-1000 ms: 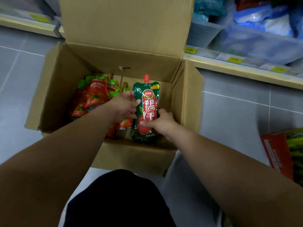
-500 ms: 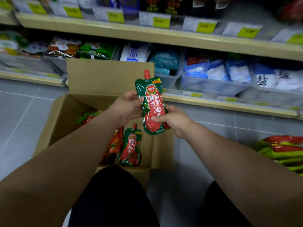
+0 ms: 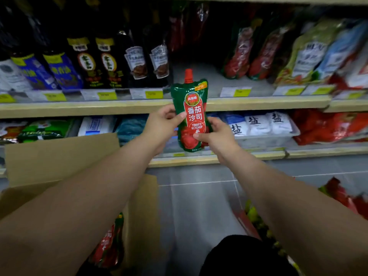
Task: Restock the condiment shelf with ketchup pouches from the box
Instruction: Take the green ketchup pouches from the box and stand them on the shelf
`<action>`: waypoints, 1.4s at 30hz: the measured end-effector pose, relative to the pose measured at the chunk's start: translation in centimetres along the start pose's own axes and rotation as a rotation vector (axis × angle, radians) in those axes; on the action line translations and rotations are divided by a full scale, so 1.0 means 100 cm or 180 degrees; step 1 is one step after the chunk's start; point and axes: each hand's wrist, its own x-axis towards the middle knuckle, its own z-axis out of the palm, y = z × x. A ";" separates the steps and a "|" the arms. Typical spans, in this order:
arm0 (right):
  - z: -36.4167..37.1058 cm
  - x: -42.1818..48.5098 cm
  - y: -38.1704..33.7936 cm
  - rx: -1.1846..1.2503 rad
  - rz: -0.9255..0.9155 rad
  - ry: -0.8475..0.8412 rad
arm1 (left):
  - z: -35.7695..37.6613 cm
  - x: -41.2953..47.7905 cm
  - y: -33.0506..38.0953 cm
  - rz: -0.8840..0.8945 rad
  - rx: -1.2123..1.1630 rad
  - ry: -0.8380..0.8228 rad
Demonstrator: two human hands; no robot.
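Note:
I hold a green and red ketchup pouch (image 3: pixel 192 108) with a red cap upright in front of the condiment shelf (image 3: pixel 219 102). My left hand (image 3: pixel 162 124) pinches its left edge. My right hand (image 3: pixel 214 134) grips its lower right side, thumb on the front. Behind the pouch, the shelf board shows a bare gap between dark sauce bottles (image 3: pixel 139 60) and more red pouches (image 3: pixel 239 54). The cardboard box (image 3: pixel 59 156) stands open on the floor at lower left, with another ketchup pouch (image 3: pixel 111 244) showing inside under my left forearm.
White salt bags (image 3: pixel 258 122) and other packets fill the lower shelf. Yellow price tags (image 3: pixel 153 94) line the shelf edge. A second carton of red and green packs (image 3: pixel 338 196) lies on the grey tiled floor at right.
Both hands lifted the pouch out of the box and up to the level of the condiment shelf. My view has tilted up from the box to the shelves.

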 end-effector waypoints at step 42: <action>-0.206 0.152 -0.041 -0.1614 -0.1239 0.2126 | 0.244 0.152 0.050 0.1030 0.1842 -0.0092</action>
